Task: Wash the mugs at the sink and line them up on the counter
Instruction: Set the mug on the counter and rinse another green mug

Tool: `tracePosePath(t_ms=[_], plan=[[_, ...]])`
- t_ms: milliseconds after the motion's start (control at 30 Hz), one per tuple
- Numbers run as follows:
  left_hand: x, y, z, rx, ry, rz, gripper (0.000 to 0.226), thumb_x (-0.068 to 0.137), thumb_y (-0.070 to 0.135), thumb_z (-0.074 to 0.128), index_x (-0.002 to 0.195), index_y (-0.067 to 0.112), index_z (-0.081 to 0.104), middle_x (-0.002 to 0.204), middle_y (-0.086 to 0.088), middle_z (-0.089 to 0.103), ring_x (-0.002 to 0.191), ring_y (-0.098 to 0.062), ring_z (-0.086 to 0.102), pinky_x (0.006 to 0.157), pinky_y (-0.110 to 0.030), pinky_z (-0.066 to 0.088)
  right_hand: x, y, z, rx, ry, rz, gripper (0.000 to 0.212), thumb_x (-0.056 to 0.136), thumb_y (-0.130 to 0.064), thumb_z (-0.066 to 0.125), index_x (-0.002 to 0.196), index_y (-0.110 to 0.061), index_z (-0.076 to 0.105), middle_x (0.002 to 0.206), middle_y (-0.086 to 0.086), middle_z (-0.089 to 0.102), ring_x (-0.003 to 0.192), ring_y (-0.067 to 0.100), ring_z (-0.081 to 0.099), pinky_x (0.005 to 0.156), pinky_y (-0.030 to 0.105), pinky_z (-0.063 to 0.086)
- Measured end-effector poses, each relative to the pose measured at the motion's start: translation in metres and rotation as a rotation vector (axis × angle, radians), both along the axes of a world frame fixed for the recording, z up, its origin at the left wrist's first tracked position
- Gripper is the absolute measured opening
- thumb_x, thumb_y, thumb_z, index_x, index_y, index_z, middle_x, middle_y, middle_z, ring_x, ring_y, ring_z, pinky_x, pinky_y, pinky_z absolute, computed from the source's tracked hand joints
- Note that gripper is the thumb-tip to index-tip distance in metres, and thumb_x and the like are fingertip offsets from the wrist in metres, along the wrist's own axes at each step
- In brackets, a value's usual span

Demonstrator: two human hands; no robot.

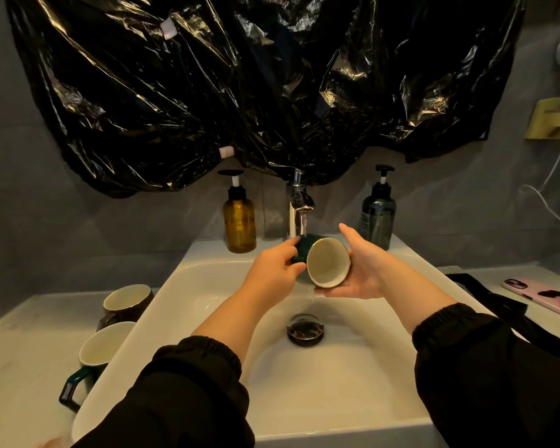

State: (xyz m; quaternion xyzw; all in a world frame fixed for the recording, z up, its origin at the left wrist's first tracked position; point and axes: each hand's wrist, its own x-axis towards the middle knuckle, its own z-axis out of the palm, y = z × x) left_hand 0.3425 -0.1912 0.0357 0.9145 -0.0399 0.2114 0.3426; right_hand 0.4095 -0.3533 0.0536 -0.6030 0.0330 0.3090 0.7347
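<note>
Sleeves [191, 399] foremost; left hand [272, 270] grip pinches mug [327, 266] resting on right hand [364, 274].

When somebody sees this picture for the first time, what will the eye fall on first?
First, the big shiny black plastic sheet hanging on the wall above the sink. Next, the dark green mug, pale inside, tilted under the faucet: the left hand grips its side and the right hand supports it from below. A brown mug and a second green mug stand on the counter left of the sink.
</note>
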Motion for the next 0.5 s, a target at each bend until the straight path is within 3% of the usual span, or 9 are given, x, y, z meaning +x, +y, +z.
tracePosePath(t_ms=[67,167,233,300,400,500], plan=[[0.002,0.001,-0.003,0.035,0.006,-0.053,0.013,0.092,0.01,0.057,0.101,0.006,0.065,0.148,0.007,0.04,0.136,-0.017,0.036,0.11,-0.033,0.035,-0.003,0.002,-0.003,-0.024,0.011,0.013,0.063,0.085,-0.068,0.048,0.116,-0.014,0.054,0.113,0.02,0.061,0.101,0.041,0.062,0.082,0.052,0.055],[0.0,0.0,-0.001,0.149,-0.025,-0.075,0.015,0.092,0.011,0.057,0.104,0.005,0.065,0.151,0.006,0.034,0.144,-0.014,0.019,0.116,-0.033,0.023,-0.007,0.008,-0.007,-0.059,0.015,-0.034,0.061,0.082,-0.061,0.06,0.119,-0.014,0.049,0.114,0.021,0.059,0.101,0.041,0.061,0.077,0.05,0.055],[0.001,0.001,-0.001,0.181,-0.02,-0.055,0.015,0.093,0.014,0.057,0.104,0.007,0.065,0.152,0.005,0.033,0.144,-0.015,0.02,0.114,-0.03,0.021,-0.006,0.01,-0.009,-0.031,-0.005,-0.073,0.057,0.082,-0.053,0.066,0.121,-0.015,0.048,0.115,0.02,0.057,0.103,0.038,0.06,0.083,0.05,0.053],[0.001,0.001,0.0,0.134,-0.01,0.001,0.015,0.092,0.018,0.058,0.105,0.011,0.063,0.149,0.004,0.038,0.135,-0.018,0.036,0.106,-0.028,0.032,-0.005,0.011,-0.009,0.003,-0.039,-0.115,0.055,0.081,-0.047,0.069,0.121,-0.016,0.046,0.116,0.018,0.055,0.105,0.037,0.058,0.091,0.051,0.05],[0.0,-0.003,0.005,-0.146,0.038,0.077,0.038,0.087,0.017,0.067,0.12,0.019,0.05,0.129,0.002,0.053,0.106,-0.017,0.056,0.087,-0.026,0.046,-0.003,0.013,-0.011,0.026,-0.082,-0.182,0.054,0.079,-0.043,0.073,0.118,-0.018,0.045,0.118,0.017,0.052,0.106,0.037,0.055,0.093,0.053,0.049],[0.003,-0.003,0.01,-0.603,0.269,0.077,0.067,0.082,0.008,0.07,0.139,0.014,0.036,0.13,-0.006,0.052,0.114,-0.025,0.055,0.091,-0.034,0.05,-0.003,0.015,-0.013,0.014,-0.175,-0.163,0.041,0.081,-0.043,0.071,0.109,-0.023,0.049,0.116,0.013,0.053,0.104,0.034,0.057,0.086,0.051,0.053]])
